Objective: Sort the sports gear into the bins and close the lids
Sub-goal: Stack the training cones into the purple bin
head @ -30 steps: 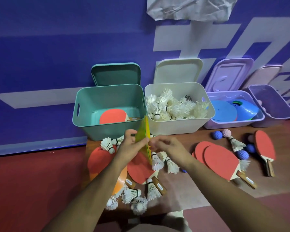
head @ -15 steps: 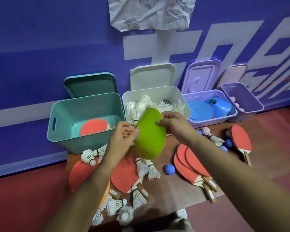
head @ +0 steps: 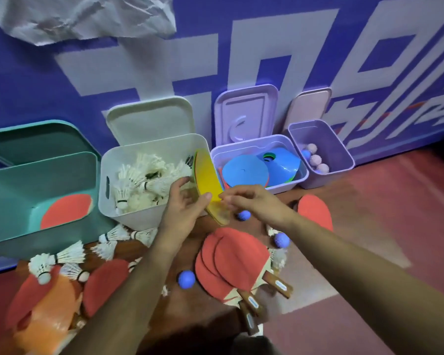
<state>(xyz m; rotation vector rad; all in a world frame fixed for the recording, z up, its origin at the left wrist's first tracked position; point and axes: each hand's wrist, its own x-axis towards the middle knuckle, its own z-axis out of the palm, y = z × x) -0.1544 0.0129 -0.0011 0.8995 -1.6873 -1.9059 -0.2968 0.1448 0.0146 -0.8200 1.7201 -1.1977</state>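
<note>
Now left hand (head: 182, 204) pinches yellow disc (head: 207, 175)

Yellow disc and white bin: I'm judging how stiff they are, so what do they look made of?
Yellow disc: likely thin soft plastic, matte; seen nearly edge-on it curves. White bin: probably rigid moulded plastic, smooth satin walls, cut-out handle slot.
</note>
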